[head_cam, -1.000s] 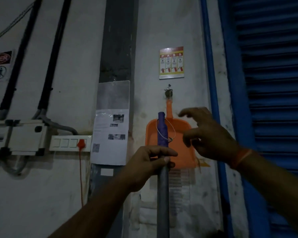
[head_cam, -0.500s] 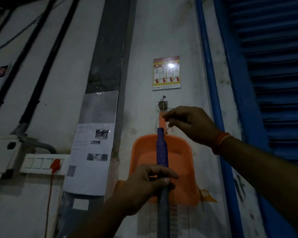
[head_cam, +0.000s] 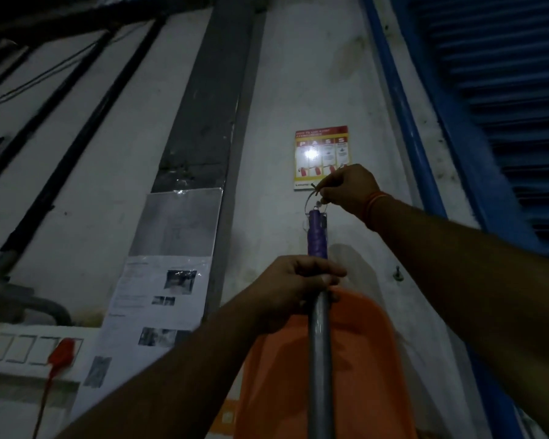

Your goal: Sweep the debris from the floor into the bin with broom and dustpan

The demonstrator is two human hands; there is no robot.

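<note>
My left hand (head_cam: 293, 285) grips the grey broom handle (head_cam: 320, 359) just below its purple end cap (head_cam: 316, 236); the pole stands upright against the wall. My right hand (head_cam: 351, 190) pinches the thin wire loop (head_cam: 311, 201) tied to the cap's top, above the cap and in front of the poster. An orange dustpan (head_cam: 355, 369) hangs on the wall behind the pole; its handle and hook are hidden by my left hand and the pole. The broom head is out of view.
A fire-extinguisher poster (head_cam: 323, 147) hangs on the white wall. A blue pipe (head_cam: 403, 128) and blue roller shutter (head_cam: 504, 106) stand right. Printed sheets (head_cam: 159, 299), a grey duct (head_cam: 203, 99), a switch panel with a red plug (head_cam: 61, 351) and black conduits lie left.
The view has tilted upward and closer to the wall. My right hand took hold of the wire loop and raised it above the cap. My left hand keeps its grip on the pole.
</note>
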